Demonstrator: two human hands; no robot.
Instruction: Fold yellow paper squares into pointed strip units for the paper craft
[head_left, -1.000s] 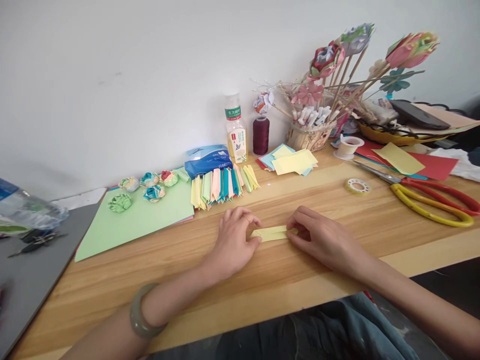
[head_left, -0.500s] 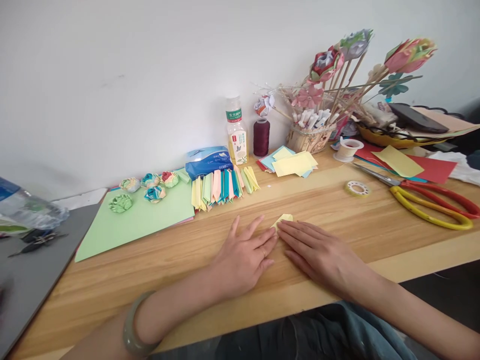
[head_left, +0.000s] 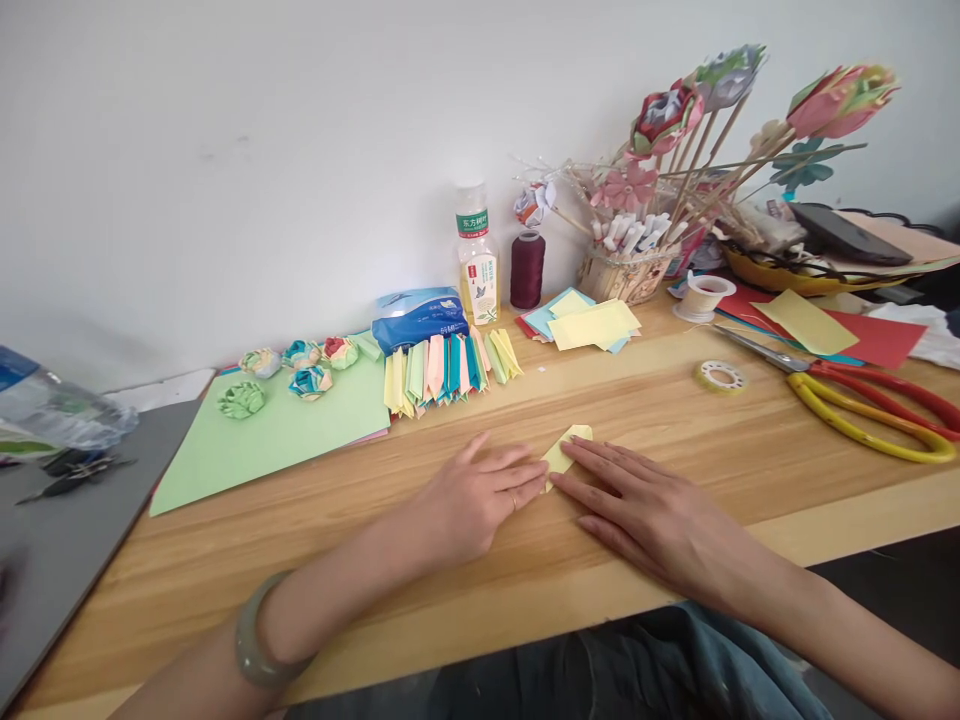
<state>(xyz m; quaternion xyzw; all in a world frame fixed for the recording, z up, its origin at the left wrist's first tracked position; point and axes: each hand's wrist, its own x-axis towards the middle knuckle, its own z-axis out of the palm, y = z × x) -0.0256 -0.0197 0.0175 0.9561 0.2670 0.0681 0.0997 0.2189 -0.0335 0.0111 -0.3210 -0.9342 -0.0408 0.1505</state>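
A small folded piece of yellow paper (head_left: 559, 458) lies flat on the wooden table, between my two hands. From the left, my left hand (head_left: 480, 495) touches its edge with the fingertips; the fingers are stretched and a ring shows on one of them. My right hand (head_left: 637, 505) rests over the paper's right side, fingers laid out flat and pressing it to the tabletop. Part of the paper is hidden under the right fingers. Beyond my hands stands a row of folded paper strips (head_left: 450, 370) in yellow, green, pink and blue.
Several paper flowers (head_left: 311, 382) sit on green sheets (head_left: 262, 450) at left. A tissue pack (head_left: 420, 318), a bottle (head_left: 480, 275) and a thread spool (head_left: 527, 270) line the wall. Scissors (head_left: 847, 385), a tape roll (head_left: 721, 376) and a flower basket (head_left: 626, 275) are at right.
My left hand has drawn slightly left and its fingers are closer together. More of the yellow paper shows between the hands. The right fingers have spread a little.
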